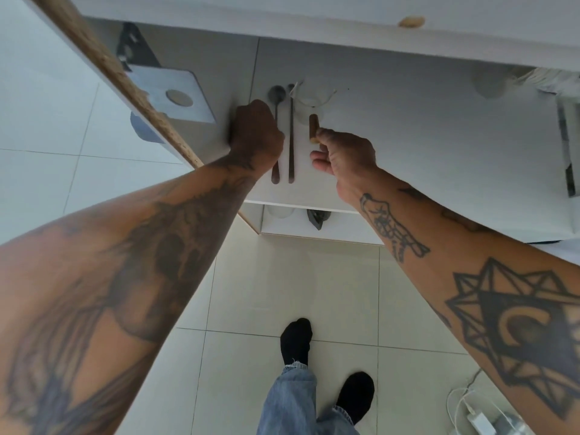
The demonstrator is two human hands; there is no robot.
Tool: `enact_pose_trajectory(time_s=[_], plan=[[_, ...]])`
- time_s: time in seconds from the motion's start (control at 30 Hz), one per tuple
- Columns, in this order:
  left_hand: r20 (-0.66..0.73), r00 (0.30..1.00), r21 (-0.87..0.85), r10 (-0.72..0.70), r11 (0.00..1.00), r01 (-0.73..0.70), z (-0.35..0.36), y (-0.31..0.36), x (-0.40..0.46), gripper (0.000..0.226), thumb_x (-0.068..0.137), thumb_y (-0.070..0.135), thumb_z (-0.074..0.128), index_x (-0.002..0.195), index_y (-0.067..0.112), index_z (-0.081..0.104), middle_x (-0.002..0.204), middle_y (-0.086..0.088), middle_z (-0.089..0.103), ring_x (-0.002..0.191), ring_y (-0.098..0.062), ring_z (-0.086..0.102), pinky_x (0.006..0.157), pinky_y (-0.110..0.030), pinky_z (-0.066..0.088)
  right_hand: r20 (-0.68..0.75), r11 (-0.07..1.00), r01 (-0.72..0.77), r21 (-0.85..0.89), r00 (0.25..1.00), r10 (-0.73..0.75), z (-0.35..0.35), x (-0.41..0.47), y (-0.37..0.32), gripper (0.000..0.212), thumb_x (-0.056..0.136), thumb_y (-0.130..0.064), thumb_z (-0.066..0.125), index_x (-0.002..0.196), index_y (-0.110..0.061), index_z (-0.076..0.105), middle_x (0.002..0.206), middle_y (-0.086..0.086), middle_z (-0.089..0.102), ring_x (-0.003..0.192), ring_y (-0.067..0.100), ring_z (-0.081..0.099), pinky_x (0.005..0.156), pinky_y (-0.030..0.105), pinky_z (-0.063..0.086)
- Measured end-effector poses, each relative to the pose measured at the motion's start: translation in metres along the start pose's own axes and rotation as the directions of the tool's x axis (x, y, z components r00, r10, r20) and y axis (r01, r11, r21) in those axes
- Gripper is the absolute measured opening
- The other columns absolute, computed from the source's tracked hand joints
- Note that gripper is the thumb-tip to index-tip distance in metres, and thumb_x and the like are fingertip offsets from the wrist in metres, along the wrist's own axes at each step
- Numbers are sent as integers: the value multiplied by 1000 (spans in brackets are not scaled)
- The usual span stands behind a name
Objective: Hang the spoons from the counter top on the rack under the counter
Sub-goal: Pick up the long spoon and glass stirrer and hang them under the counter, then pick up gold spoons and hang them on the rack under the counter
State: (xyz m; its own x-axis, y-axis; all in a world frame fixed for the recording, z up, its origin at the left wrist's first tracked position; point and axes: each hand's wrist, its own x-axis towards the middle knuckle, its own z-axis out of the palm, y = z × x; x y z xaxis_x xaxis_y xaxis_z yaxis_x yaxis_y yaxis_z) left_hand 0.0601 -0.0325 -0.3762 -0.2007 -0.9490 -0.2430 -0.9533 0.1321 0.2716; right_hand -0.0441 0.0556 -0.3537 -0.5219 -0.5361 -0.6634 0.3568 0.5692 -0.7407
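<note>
Two long spoons lie side by side on the white counter top (408,146). The left spoon (276,98) and the right spoon (291,127) both have dark metal shafts and brown handle ends pointing toward me. My left hand (255,133) is curled into a fist right against the left spoon's shaft; its fingers are hidden, so I cannot see whether it grips anything. My right hand (342,152) pinches the brown wooden handle of a third utensil (313,125) between thumb and fingers. No rack is in view.
A clear glass vessel (315,94) stands just beyond the utensils. A wooden-edged panel (125,83) runs diagonally at the left. A shelf under the counter holds a dark object (318,218). A white charger and cable (475,417) lie on the tiled floor near my feet.
</note>
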Motion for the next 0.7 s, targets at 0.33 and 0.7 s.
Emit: enact_pose_trajectory(time_s=[0.33, 0.7], plan=[[56, 997, -45, 44, 998, -42, -73, 9, -127, 34, 98, 20, 48, 91, 4, 76, 99, -9, 76, 98, -26, 70, 85, -35, 54, -31, 999, 42, 11, 999, -42, -80, -84, -26, 8, 88, -21, 68, 81, -17, 68, 67, 0, 66, 66, 18, 65, 92, 41, 60], [47, 998, -440, -51, 895, 66, -193, 40, -306, 24, 77, 37, 76, 54, 33, 73, 72, 9, 77, 83, -7, 72, 76, -20, 53, -59, 999, -5, 43, 998, 7, -233, -238, -75, 14, 89, -16, 70, 86, -2, 67, 76, 23, 72, 76, 35, 70, 89, 45, 58]])
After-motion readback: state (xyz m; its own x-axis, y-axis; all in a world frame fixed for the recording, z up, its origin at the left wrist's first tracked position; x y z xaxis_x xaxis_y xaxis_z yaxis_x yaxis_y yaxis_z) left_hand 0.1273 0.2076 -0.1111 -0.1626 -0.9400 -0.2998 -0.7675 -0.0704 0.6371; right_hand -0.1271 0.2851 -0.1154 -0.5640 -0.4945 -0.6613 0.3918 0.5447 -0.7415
